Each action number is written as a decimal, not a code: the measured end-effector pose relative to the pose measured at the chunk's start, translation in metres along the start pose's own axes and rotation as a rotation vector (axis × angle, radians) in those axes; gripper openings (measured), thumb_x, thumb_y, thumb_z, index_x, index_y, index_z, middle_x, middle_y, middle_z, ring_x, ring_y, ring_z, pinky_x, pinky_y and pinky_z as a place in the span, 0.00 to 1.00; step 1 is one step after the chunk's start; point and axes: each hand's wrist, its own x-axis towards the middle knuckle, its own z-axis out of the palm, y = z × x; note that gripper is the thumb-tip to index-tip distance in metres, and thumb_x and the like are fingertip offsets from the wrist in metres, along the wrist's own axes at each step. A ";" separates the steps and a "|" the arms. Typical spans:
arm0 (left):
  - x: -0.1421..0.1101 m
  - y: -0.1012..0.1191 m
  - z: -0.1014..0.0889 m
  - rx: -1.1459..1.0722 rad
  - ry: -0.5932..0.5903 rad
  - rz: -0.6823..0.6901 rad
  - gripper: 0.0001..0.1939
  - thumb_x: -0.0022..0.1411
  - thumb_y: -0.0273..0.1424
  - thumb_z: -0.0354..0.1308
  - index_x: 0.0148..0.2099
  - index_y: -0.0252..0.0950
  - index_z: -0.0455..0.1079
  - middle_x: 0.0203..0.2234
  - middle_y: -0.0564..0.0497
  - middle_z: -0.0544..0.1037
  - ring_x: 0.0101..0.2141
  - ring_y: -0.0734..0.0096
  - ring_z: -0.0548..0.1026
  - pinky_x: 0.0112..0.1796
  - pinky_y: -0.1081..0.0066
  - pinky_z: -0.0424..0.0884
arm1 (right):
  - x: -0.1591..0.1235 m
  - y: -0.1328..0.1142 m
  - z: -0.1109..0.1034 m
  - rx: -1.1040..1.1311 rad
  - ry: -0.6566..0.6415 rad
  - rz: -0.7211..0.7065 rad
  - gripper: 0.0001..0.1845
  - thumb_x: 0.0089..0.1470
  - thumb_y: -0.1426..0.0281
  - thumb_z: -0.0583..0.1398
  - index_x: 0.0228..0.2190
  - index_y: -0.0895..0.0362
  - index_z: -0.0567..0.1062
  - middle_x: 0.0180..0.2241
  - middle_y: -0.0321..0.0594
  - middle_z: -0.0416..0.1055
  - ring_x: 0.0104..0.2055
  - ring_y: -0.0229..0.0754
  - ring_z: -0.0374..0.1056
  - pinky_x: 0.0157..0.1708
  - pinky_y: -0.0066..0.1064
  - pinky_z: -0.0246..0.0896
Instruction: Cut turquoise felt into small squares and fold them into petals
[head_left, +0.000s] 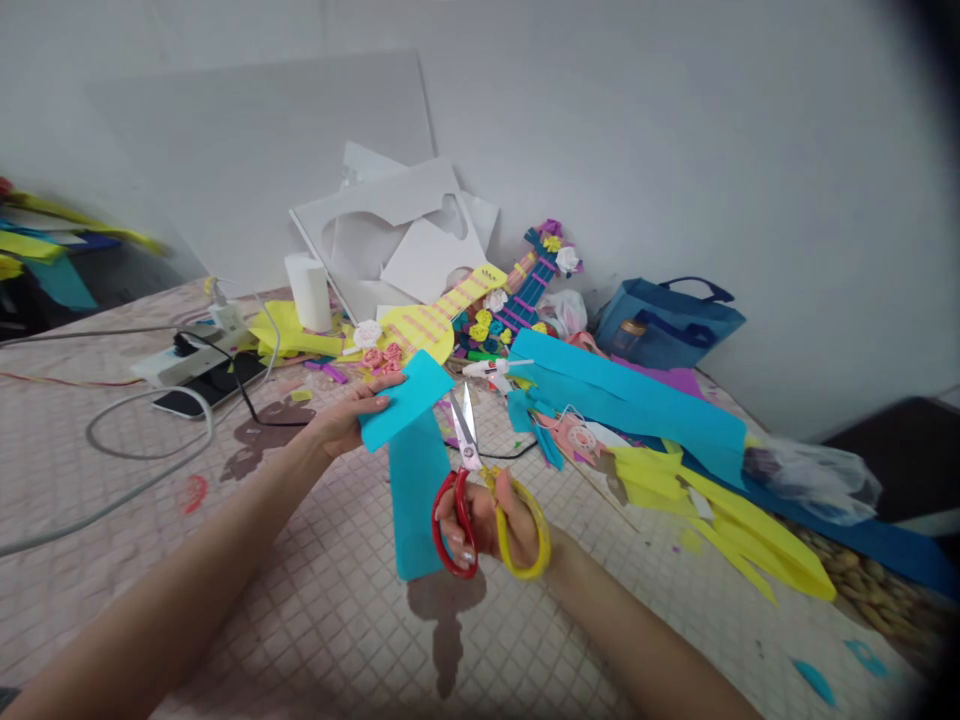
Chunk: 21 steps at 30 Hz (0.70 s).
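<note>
My left hand (pixel 341 420) pinches the upper end of a long turquoise foam strip (pixel 411 470), which hangs down over the tiled floor. My right hand (pixel 487 525) has its fingers through the red and yellow handles of a pair of scissors (pixel 472 480). The blades point up and stand slightly apart, right beside the strip's right edge. Whether the blades touch the strip I cannot tell.
Turquoise sheets (pixel 637 395) and yellow sheets (pixel 720 515) lie at the right. A yellow guitar-shaped craft (pixel 442 315), a glue gun (pixel 491 368), a blue bag (pixel 667 320), white boards (pixel 397 240), a white roll (pixel 309 290), a power strip (pixel 187 360) with cables and a phone (pixel 206 388) lie behind.
</note>
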 end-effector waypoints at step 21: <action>-0.004 0.012 0.012 0.041 0.076 0.040 0.25 0.45 0.20 0.65 0.49 0.36 0.72 0.28 0.50 0.81 0.24 0.72 0.77 0.28 0.78 0.75 | 0.000 0.007 -0.004 0.099 -0.073 0.047 0.39 0.47 0.37 0.45 0.34 0.61 0.68 0.26 0.38 0.63 0.22 0.36 0.59 0.24 0.30 0.55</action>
